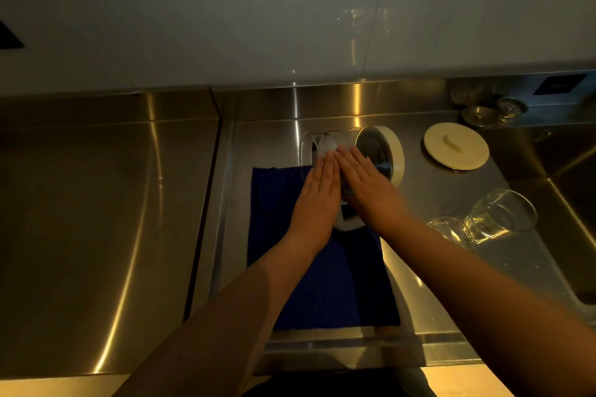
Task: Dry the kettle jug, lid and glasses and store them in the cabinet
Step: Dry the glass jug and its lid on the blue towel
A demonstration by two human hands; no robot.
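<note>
My fingers lie straight and flat, left hand (317,193) and right hand (366,185) side by side, pressing on the glass kettle jug (371,145), gripping nothing. The jug lies on its side at the far end of the blue towel (325,287). Two glasses (483,219) lie tipped to my right; the white lid (456,150) rests farther back on the steel counter (96,219).

Looks like a kitchen, fairly modern one. Brushed steel worktop (96,219) with a matching steel backsplash (180,106), a sink (561,177) sunk in at the right, pale cabinets (225,16) overhead, and washed glasses (496,219) and a kettle jug (364,151) lying out by a blue towel (277,203).
</note>
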